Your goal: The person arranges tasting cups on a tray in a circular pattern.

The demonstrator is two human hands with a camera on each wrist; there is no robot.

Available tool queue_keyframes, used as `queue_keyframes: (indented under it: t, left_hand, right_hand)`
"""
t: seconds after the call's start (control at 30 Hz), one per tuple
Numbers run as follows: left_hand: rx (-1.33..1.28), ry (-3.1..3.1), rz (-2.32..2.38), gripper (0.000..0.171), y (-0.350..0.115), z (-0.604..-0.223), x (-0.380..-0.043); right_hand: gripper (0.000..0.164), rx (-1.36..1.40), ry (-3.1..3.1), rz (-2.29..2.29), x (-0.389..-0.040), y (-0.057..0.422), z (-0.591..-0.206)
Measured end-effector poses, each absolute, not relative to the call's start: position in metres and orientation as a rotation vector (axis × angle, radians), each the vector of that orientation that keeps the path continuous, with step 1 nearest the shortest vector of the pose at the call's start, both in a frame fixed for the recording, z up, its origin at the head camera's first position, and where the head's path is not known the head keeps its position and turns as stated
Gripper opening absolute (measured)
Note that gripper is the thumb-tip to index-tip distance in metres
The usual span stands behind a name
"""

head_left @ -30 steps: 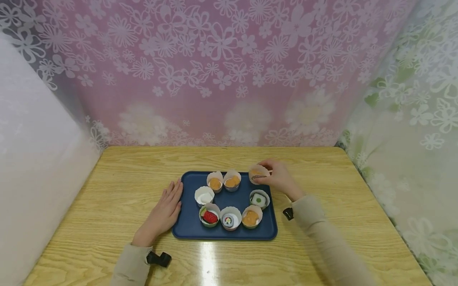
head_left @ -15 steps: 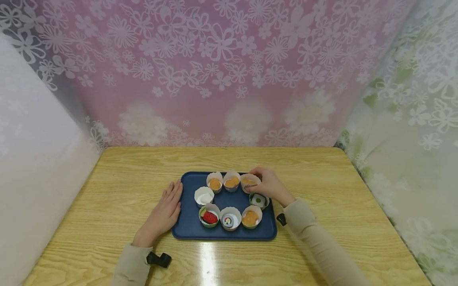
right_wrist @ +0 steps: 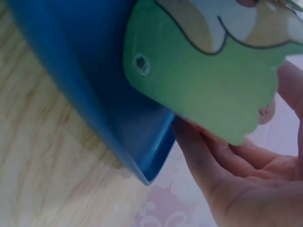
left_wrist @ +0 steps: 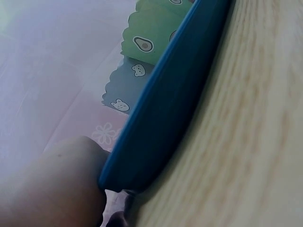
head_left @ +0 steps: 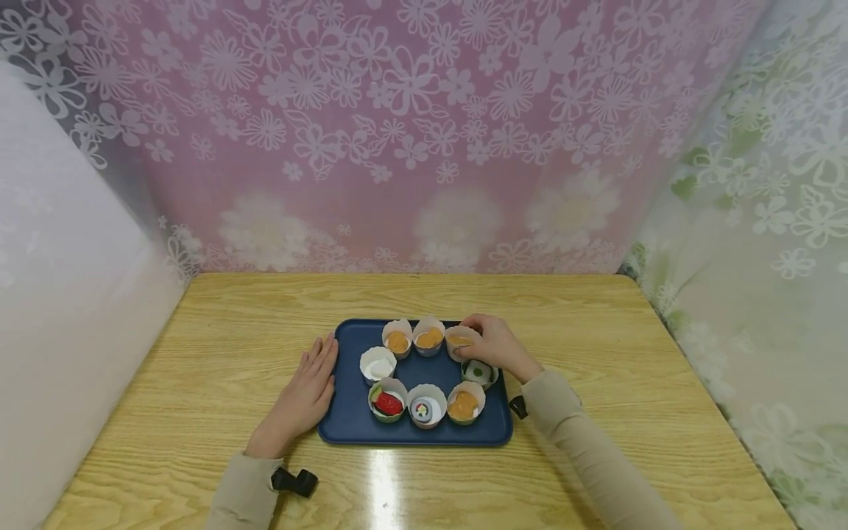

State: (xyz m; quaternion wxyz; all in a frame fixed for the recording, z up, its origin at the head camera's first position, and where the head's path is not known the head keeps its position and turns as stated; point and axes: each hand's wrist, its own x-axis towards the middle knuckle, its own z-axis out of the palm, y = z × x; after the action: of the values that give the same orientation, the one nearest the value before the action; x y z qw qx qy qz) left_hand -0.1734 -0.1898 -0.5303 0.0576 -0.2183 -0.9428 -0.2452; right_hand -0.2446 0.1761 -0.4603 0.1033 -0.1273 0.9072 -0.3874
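In the head view my right hand holds a paper baking cup with orange filling, at the back right of a blue tray. Its fingers partly cover the cup. Just in front stands a cup with a white, green-dotted piece; in the right wrist view a green cup hides most of the grip. My left hand lies with straight fingers along the tray's left edge. The left wrist view has that hand against the tray's rim.
Other cups form a ring on the tray: two with orange pieces at the back, a white cup at left, a strawberry cup, a sushi-roll-like piece and another orange cup in front. Wooden table surrounds the tray.
My right hand has moved left with the orange-filled cup, from the tray's back right corner to beside the back row's cups. The left hand stays where it was.
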Motion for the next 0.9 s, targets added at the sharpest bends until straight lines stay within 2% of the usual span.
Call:
queue_keyframes:
  t: [0.9]
  left_hand:
    - [-0.663, -2.857, -0.752, 0.059, -0.1909, -0.5321, -0.1734]
  right_hand:
    - [0.049, -0.403, 2.599, -1.098, -0.2471, 0.1789, -0.4587]
